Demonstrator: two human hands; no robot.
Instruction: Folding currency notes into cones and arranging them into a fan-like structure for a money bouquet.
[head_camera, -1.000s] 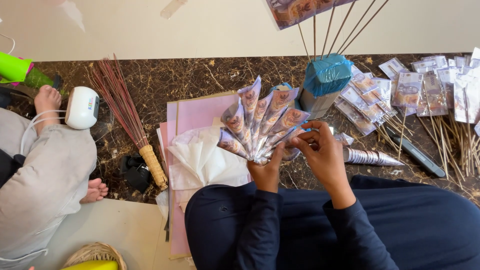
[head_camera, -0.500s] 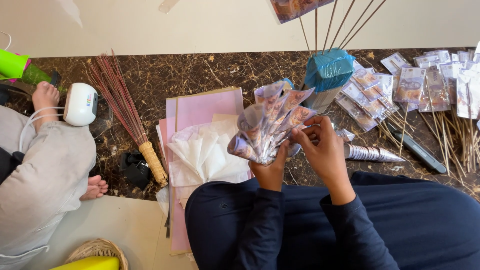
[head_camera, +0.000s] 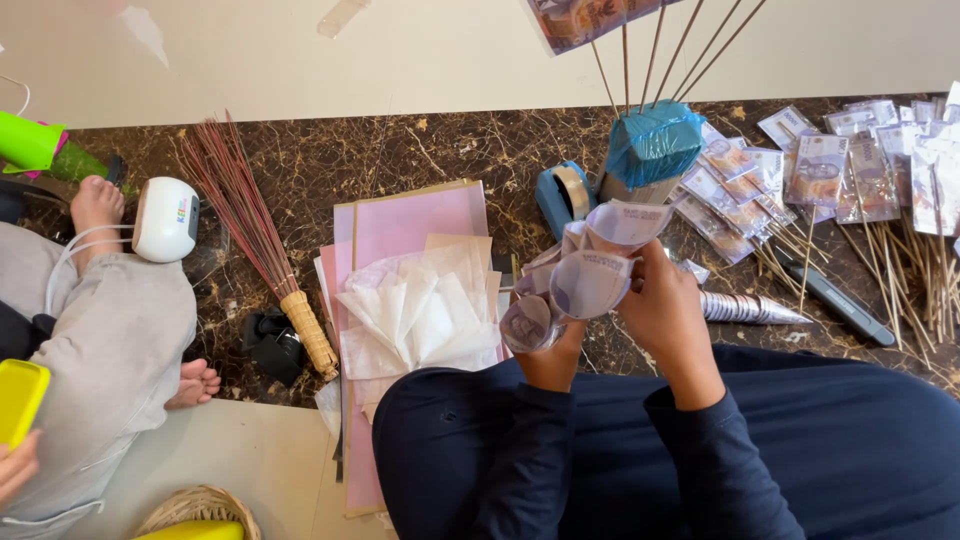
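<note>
1. Nearest you, both forearms in dark blue sleeves rise from your lap; your left hand (head_camera: 552, 362) is clenched round the gathered tips of a cluster of banknote cones (head_camera: 580, 275), and your right hand (head_camera: 668, 312) is closed on the cluster's right side, fingers curled over a cone's rim; the two hands sit close together, the cluster between them, lifted clear of the floor.

2. As a judgement, you are at the bunching stage: rolled cones are being drawn into a tight posy; the next move seems to call for a firm pinch at the tips with the left while the right squares up the open mouths, without creasing the thin paper.

3. Just beyond your left hand lies a pile of white tissue sheets (head_camera: 415, 315) on pink paper sheets (head_camera: 415, 215); just right of your right hand a silver cone (head_camera: 750, 308) lies on the dark marble floor (head_camera: 450, 150).

4. Farther out stand a blue tape dispenser (head_camera: 563, 195) and a teal-wrapped block (head_camera: 652, 142) with sticks rising from it; banknotes on skewers (head_camera: 840, 175) crowd the right, so room there is tight.

5. Open floor lies ahead, between the pink sheets and the pale wall; to the left a broom (head_camera: 255, 240) and another person's grey-trousered legs (head_camera: 110, 350) bound your reach.
</note>
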